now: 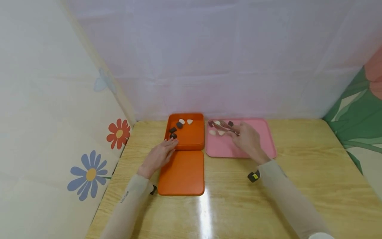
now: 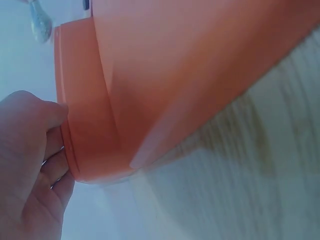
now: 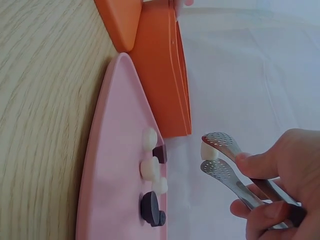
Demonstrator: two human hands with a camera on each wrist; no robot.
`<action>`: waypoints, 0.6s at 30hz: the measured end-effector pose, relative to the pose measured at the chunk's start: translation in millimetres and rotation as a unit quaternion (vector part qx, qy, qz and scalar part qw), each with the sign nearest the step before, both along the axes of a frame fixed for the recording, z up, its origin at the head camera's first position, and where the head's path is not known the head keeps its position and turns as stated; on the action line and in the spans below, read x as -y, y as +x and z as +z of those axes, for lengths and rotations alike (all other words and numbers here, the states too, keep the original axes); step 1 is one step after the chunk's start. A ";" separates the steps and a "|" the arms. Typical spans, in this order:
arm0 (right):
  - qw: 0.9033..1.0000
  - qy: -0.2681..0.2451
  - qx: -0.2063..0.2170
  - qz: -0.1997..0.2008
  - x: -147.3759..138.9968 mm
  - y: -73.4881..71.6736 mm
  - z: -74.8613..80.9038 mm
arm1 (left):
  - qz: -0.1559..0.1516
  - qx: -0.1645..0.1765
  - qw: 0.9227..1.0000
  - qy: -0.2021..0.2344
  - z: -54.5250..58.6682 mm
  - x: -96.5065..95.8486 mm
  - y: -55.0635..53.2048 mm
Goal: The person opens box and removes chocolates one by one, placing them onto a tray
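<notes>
My right hand (image 1: 248,137) holds metal tongs (image 3: 232,172) with perforated ends above the pink tray (image 1: 241,147). A small white piece (image 3: 208,151) is pinched between the tong tips. Below them, several white pieces (image 3: 149,169) and dark pieces (image 3: 149,208) lie on the tray. My left hand (image 1: 159,155) holds the front left corner of the orange box (image 1: 191,141), with fingers over its rim and the thumb by the outer wall. Inside the box lie white pieces (image 1: 190,121) and several dark pieces (image 1: 173,130).
In front of the box, touching or nearly touching it, lies a flat orange lid (image 1: 182,174). Box and tray stand side by side at the back of the wooden table (image 1: 229,199). A pale cloth wall (image 1: 209,66) rises close behind, and a flowered wall (image 1: 89,174) borders the left.
</notes>
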State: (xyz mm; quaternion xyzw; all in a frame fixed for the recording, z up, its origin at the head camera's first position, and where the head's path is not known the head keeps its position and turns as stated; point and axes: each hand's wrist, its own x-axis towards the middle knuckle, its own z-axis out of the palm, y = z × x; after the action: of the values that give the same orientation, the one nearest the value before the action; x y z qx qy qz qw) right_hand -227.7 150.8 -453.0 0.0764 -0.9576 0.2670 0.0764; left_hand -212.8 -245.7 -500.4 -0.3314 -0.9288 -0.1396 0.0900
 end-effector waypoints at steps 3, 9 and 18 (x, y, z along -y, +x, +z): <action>1.000 0.008 0.001 -0.009 -7.8 2.8 -1.7 | 0.002 0.007 1.000 0.000 -1.4 -0.7 0.9; 1.000 0.009 -0.003 -0.016 -20.9 6.2 -4.4 | 0.009 0.013 1.000 0.003 -0.5 -2.0 1.4; 1.000 0.017 -0.017 -0.016 -35.5 12.8 -10.8 | 0.014 0.024 1.000 0.000 -1.4 -1.0 2.5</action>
State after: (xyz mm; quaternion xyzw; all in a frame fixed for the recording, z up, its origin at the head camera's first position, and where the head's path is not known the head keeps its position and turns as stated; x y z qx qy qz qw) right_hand -214.9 186.3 -463.8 0.0667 -0.9617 0.2481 0.0954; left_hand -210.3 -244.7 -501.9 -0.3150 -0.9351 -0.1465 0.0698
